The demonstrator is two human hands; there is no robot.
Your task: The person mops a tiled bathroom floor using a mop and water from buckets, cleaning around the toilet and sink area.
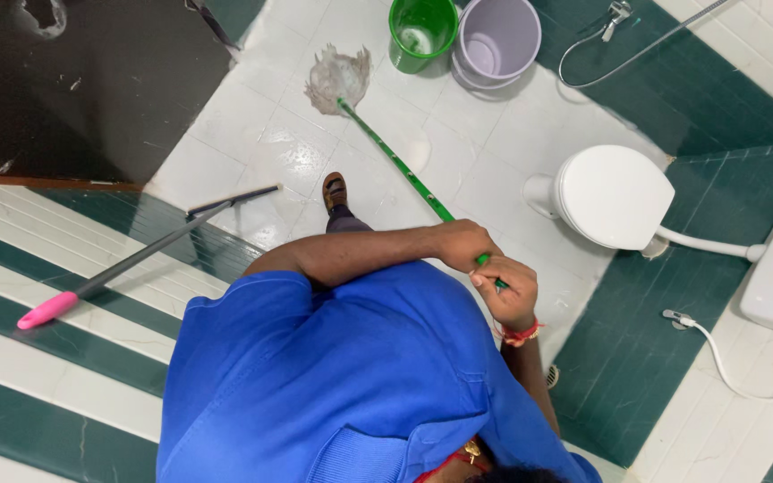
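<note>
Mop (pixel 340 79) with a green handle is resting its stringy head on the wet white floor (pixel 279 152) near a green bucket (pixel 422 31) and a lilac bucket (pixel 496 40); both the left hand (pixel 463 243) and right hand (pixel 507 291) are clenching around its handle's upper end.

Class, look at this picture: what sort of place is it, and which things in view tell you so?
Most likely a tiled bathroom: a white toilet with closed lid, a hand-spray hose on the green-and-white tiled wall, and a green plastic bucket beside a lilac plastic bucket.
</note>
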